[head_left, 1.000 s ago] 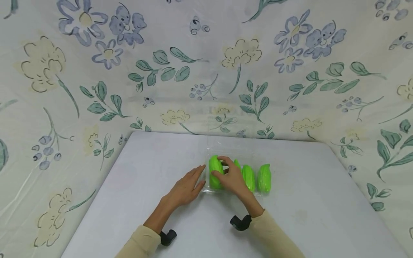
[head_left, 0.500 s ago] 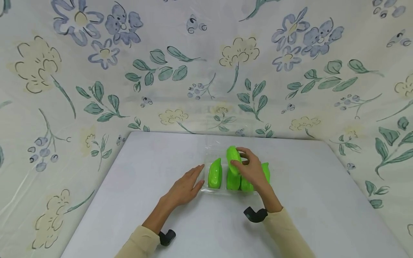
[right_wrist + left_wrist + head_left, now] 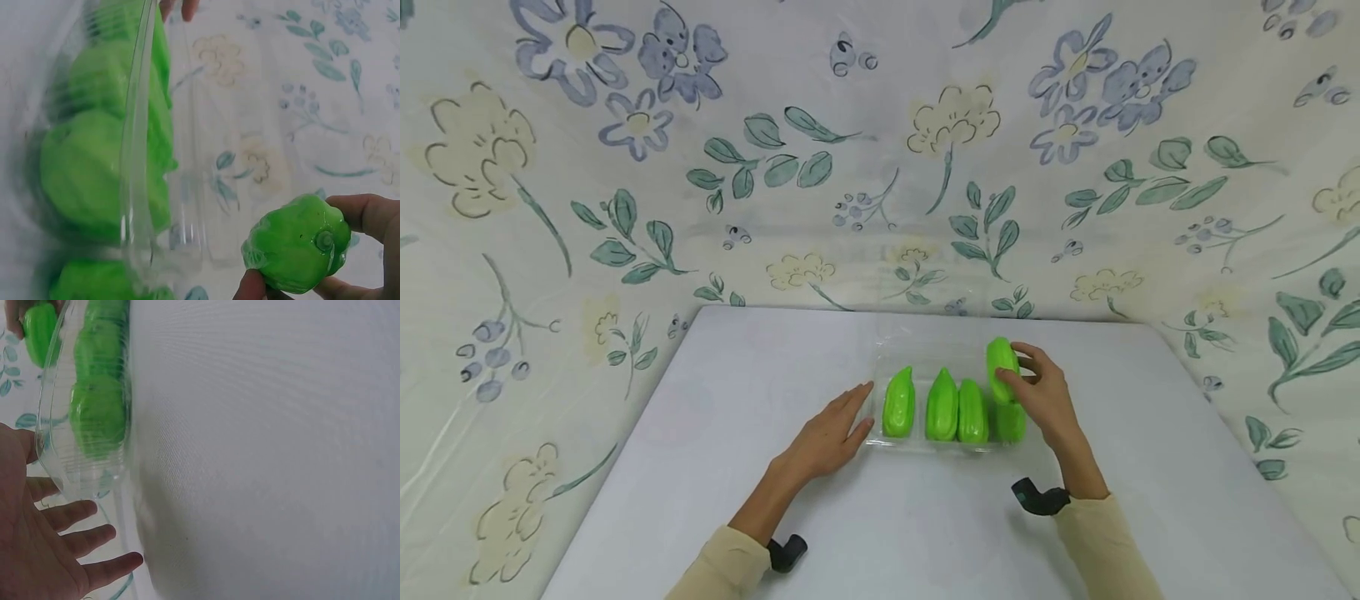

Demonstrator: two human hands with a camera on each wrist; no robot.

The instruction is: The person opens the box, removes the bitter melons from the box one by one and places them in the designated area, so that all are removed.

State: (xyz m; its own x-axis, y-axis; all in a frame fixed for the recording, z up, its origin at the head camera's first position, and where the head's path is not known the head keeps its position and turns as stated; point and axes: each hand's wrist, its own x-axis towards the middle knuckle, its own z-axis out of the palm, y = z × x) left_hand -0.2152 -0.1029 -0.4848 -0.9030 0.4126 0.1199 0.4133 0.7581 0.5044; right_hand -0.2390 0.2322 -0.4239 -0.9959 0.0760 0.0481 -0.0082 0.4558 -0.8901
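Observation:
My right hand (image 3: 1047, 396) grips a bright green, ridged, pepper-like vegetable (image 3: 1002, 371) between thumb and fingers, raised over the right end of a clear plastic box (image 3: 925, 447). In the right wrist view the held vegetable (image 3: 300, 244) shows a small round stem nub and a shiny surface. Three similar vegetables (image 3: 898, 406) sit side by side in the box. Another green vegetable (image 3: 1011, 423) lies just right of the box, partly hidden under the held one. My left hand (image 3: 827, 435) rests at the box's left end, fingers extended; in the left wrist view they spread beside the end wall (image 3: 81, 481).
The box's clear lid (image 3: 932, 329) stands raised at the back. Everything rests on a white table (image 3: 760, 358), whose far edge meets a flowered cloth backdrop (image 3: 865, 233). Black wrist cameras (image 3: 1037, 497) hang at both sleeves.
My right hand has lifted the green vegetable from the box's left part and carried it rightward to above the right end. The left hand has stayed at the left end.

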